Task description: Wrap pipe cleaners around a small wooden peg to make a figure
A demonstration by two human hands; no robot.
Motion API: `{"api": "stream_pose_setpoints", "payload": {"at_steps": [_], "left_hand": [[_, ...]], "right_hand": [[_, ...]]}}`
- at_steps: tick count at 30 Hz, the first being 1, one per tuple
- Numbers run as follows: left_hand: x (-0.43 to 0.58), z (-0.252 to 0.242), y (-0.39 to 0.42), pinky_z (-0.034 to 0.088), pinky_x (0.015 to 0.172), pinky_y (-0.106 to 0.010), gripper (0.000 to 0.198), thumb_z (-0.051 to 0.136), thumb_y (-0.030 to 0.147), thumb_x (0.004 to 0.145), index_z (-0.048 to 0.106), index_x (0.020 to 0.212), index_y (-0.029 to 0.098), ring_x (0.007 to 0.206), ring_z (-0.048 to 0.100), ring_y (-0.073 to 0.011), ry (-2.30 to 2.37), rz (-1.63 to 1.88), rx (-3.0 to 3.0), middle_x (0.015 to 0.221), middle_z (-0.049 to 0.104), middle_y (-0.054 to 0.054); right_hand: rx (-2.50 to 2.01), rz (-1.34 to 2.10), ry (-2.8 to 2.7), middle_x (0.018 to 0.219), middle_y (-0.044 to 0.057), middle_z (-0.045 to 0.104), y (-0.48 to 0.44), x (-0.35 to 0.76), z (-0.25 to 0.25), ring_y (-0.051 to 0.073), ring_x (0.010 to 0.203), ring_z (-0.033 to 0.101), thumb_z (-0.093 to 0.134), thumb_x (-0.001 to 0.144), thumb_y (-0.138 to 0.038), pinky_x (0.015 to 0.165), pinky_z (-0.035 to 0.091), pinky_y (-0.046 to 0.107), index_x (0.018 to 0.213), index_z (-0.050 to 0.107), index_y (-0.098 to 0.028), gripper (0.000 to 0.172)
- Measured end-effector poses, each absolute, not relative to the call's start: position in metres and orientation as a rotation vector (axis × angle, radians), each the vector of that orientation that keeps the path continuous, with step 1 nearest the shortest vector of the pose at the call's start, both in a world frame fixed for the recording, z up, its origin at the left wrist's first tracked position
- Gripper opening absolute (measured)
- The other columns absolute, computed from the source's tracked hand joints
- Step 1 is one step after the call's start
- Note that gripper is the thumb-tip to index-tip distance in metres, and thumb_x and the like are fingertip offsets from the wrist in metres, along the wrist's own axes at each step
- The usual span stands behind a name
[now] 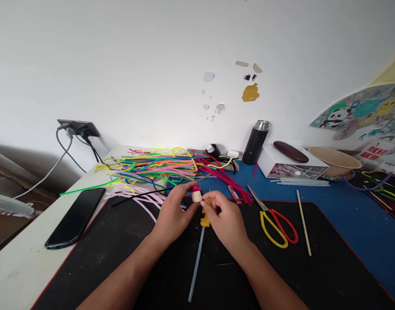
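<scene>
A small coiled pipe-cleaner piece [196, 196], cream below with magenta on top and some black at its right side, is held up between my two hands. My left hand [171, 215] is closed, its fingers and thumb gripping the piece from the left. Pinched closed, my right hand [228, 221] presses thumb and fingertip at the piece's lower right side. Behind and below it lies a yellow glue gun [205, 218], partly hidden by my right hand. A translucent glue stick [196, 267] sticks out of the gun toward me.
Coloured pipe cleaners [165, 165] are heaped at the back. Scissors [275, 224] and a thin stick [303, 221] lie to the right on the black mat [119, 258]. A phone [75, 219] is at left. A black flask [255, 144] and white box [275, 161] stand by the wall.
</scene>
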State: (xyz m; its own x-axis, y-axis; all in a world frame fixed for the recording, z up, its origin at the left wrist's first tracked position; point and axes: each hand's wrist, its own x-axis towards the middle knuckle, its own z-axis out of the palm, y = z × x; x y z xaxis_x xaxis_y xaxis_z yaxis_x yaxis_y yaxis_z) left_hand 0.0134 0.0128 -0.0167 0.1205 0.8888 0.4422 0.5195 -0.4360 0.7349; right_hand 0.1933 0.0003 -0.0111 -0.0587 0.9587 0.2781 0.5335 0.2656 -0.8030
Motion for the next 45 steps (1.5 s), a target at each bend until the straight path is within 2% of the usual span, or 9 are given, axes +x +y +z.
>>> {"api": "stream_pose_setpoints", "payload": {"at_steps": [12, 31, 45], "left_hand": [[0.014, -0.0169, 0.0124, 0.054, 0.107, -0.041, 0.043, 0.068, 0.02, 0.094, 0.061, 0.136, 0.028, 0.123, 0.067, -0.0245, 1.353, 1.235, 2.047, 0.129, 0.073, -0.006], [0.0141, -0.0175, 0.0126, 0.054, 0.106, -0.041, 0.043, 0.069, 0.019, 0.094, 0.061, 0.135, 0.027, 0.121, 0.068, -0.0246, 1.365, 1.246, 2.058, 0.13, 0.073, -0.007], [0.0142, -0.0166, 0.0121, 0.054, 0.106, -0.044, 0.041, 0.067, 0.021, 0.095, 0.061, 0.135, 0.026, 0.121, 0.067, -0.0257, 1.371, 1.219, 2.045, 0.13, 0.073, -0.008]], "right_hand": [[-1.38, 0.625, -1.732, 0.062, -0.006, 0.05, 0.0021, 0.1931, -0.0081, 0.013, 0.055, 0.052, 0.06, 0.097, -0.033, 0.054, 0.035, 0.024, 0.094, 0.072, -0.022, 0.016], [-1.377, 0.646, -1.737, 0.062, -0.006, 0.053, 0.0008, 0.1943, -0.0088, 0.013, 0.054, 0.052, 0.06, 0.099, -0.035, 0.054, 0.035, 0.024, 0.099, 0.073, -0.022, 0.018], [-1.336, 0.633, -1.701, 0.062, -0.007, 0.044, -0.0002, 0.192, -0.0093, 0.013, 0.054, 0.048, 0.062, 0.098, -0.034, 0.055, 0.036, 0.024, 0.102, 0.074, -0.023, 0.017]]}}
